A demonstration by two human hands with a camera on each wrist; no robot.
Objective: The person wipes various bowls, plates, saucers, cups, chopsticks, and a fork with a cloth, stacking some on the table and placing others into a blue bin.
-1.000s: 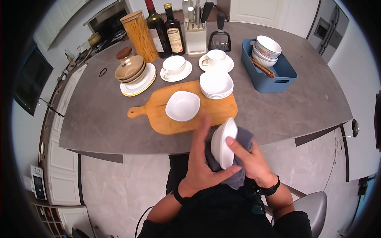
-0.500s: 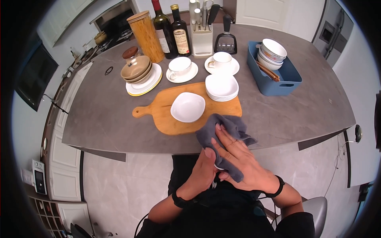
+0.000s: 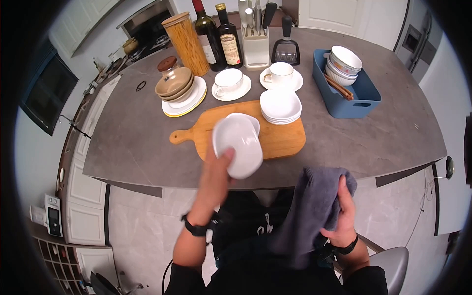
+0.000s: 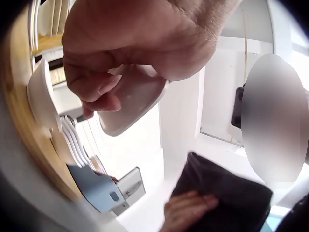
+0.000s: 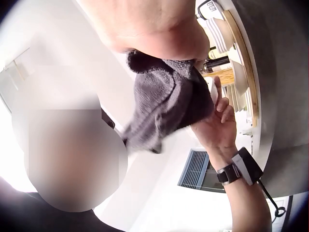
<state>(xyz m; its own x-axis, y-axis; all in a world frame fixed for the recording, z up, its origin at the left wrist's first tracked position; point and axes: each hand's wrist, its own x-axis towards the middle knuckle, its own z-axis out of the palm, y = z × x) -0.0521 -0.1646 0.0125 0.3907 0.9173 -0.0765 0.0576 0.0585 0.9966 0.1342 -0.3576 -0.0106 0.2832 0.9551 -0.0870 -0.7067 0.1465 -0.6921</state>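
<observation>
My left hand [image 3: 214, 178] grips a white rounded-square bowl [image 3: 242, 151] by its near edge, thumb on the face toward me. In the head view this bowl overlaps a second white bowl [image 3: 250, 120] that sits on the wooden cutting board [image 3: 285, 142]. The left wrist view shows the fingers curled at the held bowl [image 4: 137, 99]. Off to the right, past the table's front edge, my right hand [image 3: 345, 216] holds a dark grey cloth [image 3: 314, 206], which hangs down in folds. In the right wrist view the cloth [image 5: 169, 96] drapes below that hand.
Stacked white bowls [image 3: 280, 105] stand on the board's right end. Behind are two cups on saucers [image 3: 241, 93], brown bowls on plates [image 3: 184, 105], a pasta jar [image 3: 187, 44], two bottles [image 3: 228, 39] and a knife block [image 3: 255, 49]. A blue bin [image 3: 346, 105] holds bowls and chopsticks.
The hands were together wiping the bowl with the cloth; now they are apart. My left hand has carried the bowl forward over the board, while the right has drawn the cloth away rightward.
</observation>
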